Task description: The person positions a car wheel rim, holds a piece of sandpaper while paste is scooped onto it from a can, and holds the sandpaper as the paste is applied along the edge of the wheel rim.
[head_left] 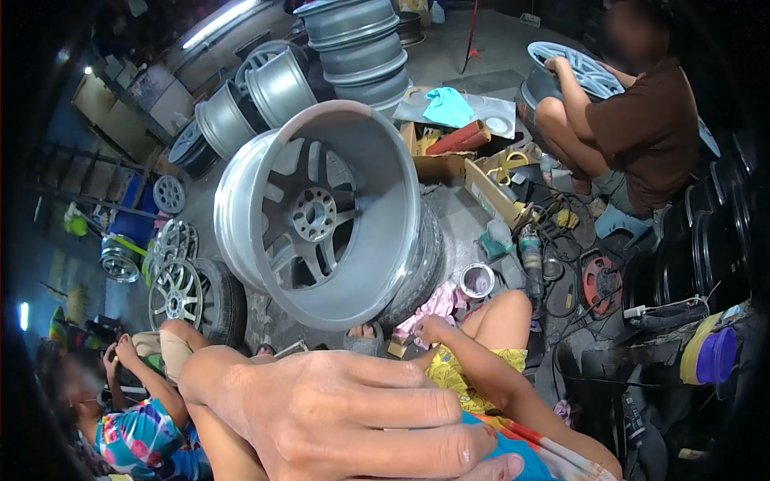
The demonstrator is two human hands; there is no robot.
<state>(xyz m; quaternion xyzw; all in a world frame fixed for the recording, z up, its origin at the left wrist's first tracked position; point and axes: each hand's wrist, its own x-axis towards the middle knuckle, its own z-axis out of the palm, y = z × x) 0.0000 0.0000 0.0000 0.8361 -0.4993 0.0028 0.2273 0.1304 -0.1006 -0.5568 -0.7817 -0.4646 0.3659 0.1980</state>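
Close to the camera, my left hand (345, 409) stretches across with its back up. Its fingers are bent and side by side; the fingertips and anything under them are hidden. My right hand (435, 329) is lower, by my knee, closed on a crumpled pink cloth (441, 301). A small tan block (397, 349) lies beside the cloth. In front of me a large grey wheel rim (345, 293) leans on a tyre (427, 268), its open barrel facing me and its spokes at the far end. An open can (477, 280) stands right of the cloth.
Stacked rims (357, 48) stand behind. A cardboard box (491, 188) with tape rolls, a power tool (531, 252), cables and a red cord reel (600, 282) lie to the right. One person (646, 132) handles a rim; another person (148, 417) sits at left.
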